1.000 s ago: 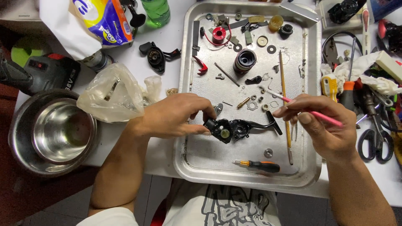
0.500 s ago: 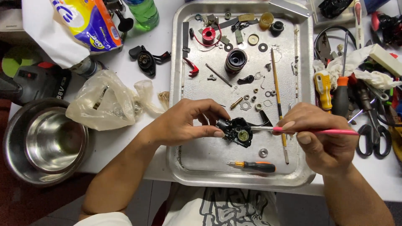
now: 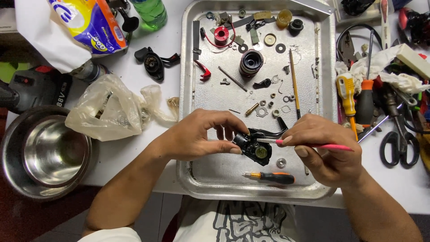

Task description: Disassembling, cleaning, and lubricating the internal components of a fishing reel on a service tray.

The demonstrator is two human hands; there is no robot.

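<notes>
Brushwork on the small black reel body (image 3: pixel 253 148) is the step in hand, as I judge it; my left hand (image 3: pixel 197 134) pinches that body between thumb and fingertips, closed on it, holding it just above the metal tray (image 3: pixel 215 179) in the lower middle of the frame; my right hand (image 3: pixel 329 150) is closed around a thin pink-handled brush (image 3: pixel 313 144), held like a pen, and its tip rests on the brass gear (image 3: pixel 260 153) set in the open side of the body. Below the body, on the tray floor, lies a small orange-and-black screwdriver (image 3: pixel 271 177); just beside the body lies a silver washer (image 3: pixel 281 162); toward the top of the tray sit a dark spool (image 3: pixel 251 62), a red part (image 3: pixel 221 34) and scattered screws and rings. At the left of the frame, on the white desk (image 3: pixel 170 62), lie a crumpled plastic bag (image 3: pixel 107 110) and a steel bowl (image 3: pixel 47 150); at the right, a yellow screwdriver (image 3: pixel 346 89) and scissors (image 3: pixel 398 143).

Next, I reckon, the move calls for a steady left grip and light, short strokes, so the bristles stay on the gear teeth; too much pressure could twist the body out of my fingers or flick loose parts off the tray.
</notes>
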